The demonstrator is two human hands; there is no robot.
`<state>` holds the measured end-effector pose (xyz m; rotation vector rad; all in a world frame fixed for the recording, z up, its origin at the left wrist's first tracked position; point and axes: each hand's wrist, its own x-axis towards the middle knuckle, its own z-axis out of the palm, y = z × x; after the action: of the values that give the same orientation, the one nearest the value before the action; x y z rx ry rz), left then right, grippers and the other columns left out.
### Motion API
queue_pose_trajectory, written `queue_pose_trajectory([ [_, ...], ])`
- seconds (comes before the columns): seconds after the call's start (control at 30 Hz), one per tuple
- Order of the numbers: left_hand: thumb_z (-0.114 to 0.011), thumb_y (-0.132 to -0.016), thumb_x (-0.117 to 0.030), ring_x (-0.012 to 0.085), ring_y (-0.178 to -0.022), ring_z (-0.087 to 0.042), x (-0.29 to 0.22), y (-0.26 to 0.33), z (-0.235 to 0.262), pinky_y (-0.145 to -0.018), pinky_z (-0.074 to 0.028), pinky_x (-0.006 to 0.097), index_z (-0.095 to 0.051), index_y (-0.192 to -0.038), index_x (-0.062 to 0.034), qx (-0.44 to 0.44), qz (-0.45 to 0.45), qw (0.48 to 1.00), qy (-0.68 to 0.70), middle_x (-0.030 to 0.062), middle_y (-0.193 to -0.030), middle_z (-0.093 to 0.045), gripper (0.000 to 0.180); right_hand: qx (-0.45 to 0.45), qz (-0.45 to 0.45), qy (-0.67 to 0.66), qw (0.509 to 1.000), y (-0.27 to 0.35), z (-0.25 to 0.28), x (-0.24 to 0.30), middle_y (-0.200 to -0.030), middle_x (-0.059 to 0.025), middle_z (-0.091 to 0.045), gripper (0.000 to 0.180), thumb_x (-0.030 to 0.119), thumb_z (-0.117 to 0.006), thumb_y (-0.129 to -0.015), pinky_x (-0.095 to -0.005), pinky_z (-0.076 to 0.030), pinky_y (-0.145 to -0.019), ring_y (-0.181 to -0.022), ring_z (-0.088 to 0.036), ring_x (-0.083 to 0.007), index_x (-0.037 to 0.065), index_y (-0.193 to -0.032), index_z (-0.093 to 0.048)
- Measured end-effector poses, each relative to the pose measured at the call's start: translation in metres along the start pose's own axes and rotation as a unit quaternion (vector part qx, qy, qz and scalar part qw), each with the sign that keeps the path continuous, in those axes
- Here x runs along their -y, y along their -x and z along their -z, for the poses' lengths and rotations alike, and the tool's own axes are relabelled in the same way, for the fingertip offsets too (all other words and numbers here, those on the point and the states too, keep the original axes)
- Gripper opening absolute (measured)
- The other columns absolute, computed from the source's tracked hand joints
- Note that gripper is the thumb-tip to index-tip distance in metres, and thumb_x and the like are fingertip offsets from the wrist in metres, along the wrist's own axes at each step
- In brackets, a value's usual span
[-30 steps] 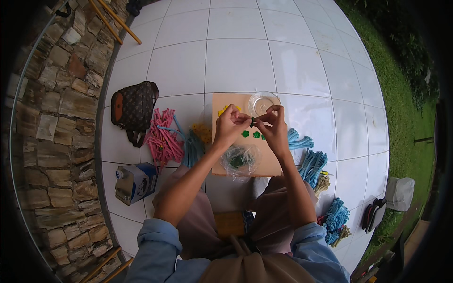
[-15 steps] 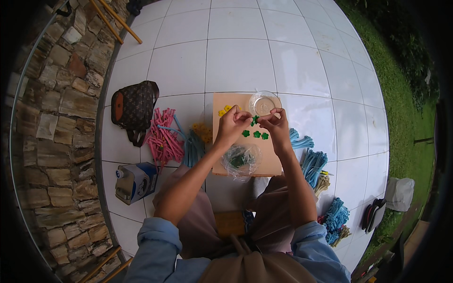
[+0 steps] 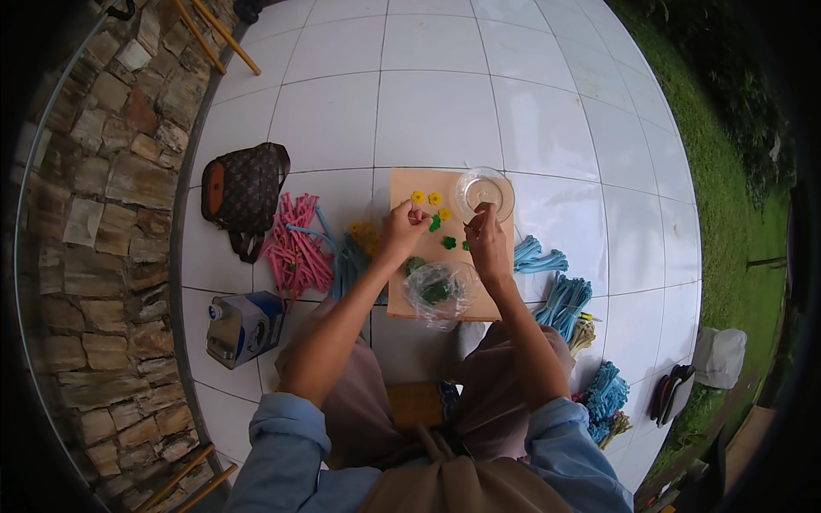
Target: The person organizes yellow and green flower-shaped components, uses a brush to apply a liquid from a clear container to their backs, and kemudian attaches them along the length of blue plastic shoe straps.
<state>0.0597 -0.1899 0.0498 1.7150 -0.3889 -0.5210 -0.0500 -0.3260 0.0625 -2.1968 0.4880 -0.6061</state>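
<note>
My left hand is closed in a pinch on a small green flower-shaped piece at its fingertips. Several yellow flower pieces lie just beyond it on a light brown board. My right hand has its fingers pressed together at the near edge of a round clear dish; whatever is in them is too small to make out. Between the hands lies another green flower piece, with one more partly hidden by my right hand. A clear plastic bag with green pieces inside rests on the board's near part.
Pink stems and blue stems lie left of the board, near a brown bag and a metal can. More blue bundles line the right side. A stone wall borders the tiled floor.
My hands have moved apart. The left has drawn back left with the green piece; the right has turned, fingertips now by the dish. More of the yellow pieces shows.
</note>
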Motion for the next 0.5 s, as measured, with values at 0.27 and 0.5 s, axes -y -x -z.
queue_pose_trajectory([
  [0.27, -0.066, -0.074, -0.001, 0.0145, -0.070, -0.065, -0.006, 0.008, -0.005, -0.058, -0.051, 0.026, -0.047, -0.070, -0.0017, 0.015, 0.024, 0.999, -0.041, 0.0085, -0.069, -0.062, 0.019, 0.092, 0.083, 0.156, 0.980, 0.006, -0.012, -0.009, -0.079, -0.0126, -0.059, 0.031, 0.000, -0.053, -0.077, -0.0386, -0.048, -0.065, -0.076, -0.055, -0.0307, 0.002, -0.105, -0.040],
  [0.5, -0.062, -0.076, 0.005, 0.0139, -0.076, -0.062, -0.009, 0.008, -0.004, -0.062, -0.053, 0.025, -0.042, -0.073, -0.0024, 0.069, 0.017, 0.996, 0.057, 0.0100, -0.081, -0.063, 0.021, 0.053, -0.081, -0.240, 0.966, -0.011, -0.004, 0.015, -0.074, -0.0113, -0.063, 0.039, -0.006, -0.062, -0.073, -0.0293, -0.051, -0.065, -0.072, -0.063, -0.0182, 0.004, -0.103, -0.040],
])
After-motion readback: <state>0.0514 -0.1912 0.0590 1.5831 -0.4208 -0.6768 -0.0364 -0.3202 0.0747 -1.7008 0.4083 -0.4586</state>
